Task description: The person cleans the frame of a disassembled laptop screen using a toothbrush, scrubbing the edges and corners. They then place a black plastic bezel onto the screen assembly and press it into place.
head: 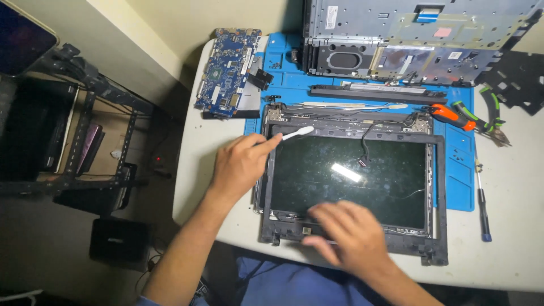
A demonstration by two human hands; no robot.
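Screen lay flat on the bench. Left hand pinched a white tool at its corner. Right hand pressed the frame, fingers spread, holding nothing.

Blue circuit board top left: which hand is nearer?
Left. The left hand, holding a white pry tool, lies just below the blue circuit board; the right hand rests at the screen's bottom bezel, farther away.

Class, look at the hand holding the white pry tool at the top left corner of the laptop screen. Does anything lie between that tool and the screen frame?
Nothing visible does. The left hand holds the white pry tool, whose tip lies right at the screen frame. A loose black cable lies farther right on the screen, clear of the tool. The right hand rests on the lower frame edge.
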